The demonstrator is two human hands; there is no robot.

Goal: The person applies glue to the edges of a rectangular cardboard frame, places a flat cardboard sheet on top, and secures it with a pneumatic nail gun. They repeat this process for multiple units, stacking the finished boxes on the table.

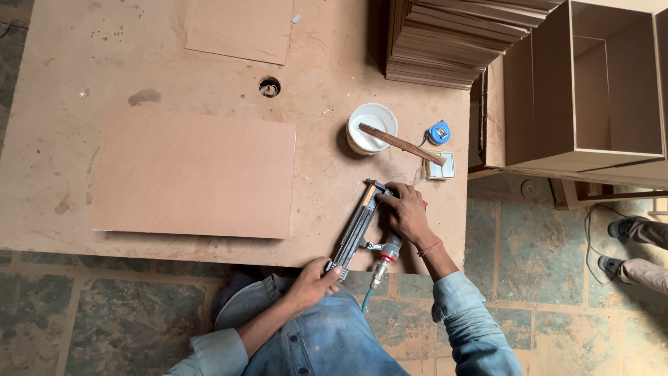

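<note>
As seen from nearest outward:
Left hand: fingers pinching the rear end of the pneumatic nail gun's magazine at the counter edge.
Pneumatic nail gun: lying on the counter, green air hose at its coupling.
Right hand: fingers wrapped around the gun's body.
Fibreboard panel: flat, left of the gun.
White bowl: wooden stick across it.
Blue tape measure: just beside the bowl.
Stacked boards: far corner.

Rolled-up blue denim sleeves, blue jeans, red thread around the right wrist.
</note>
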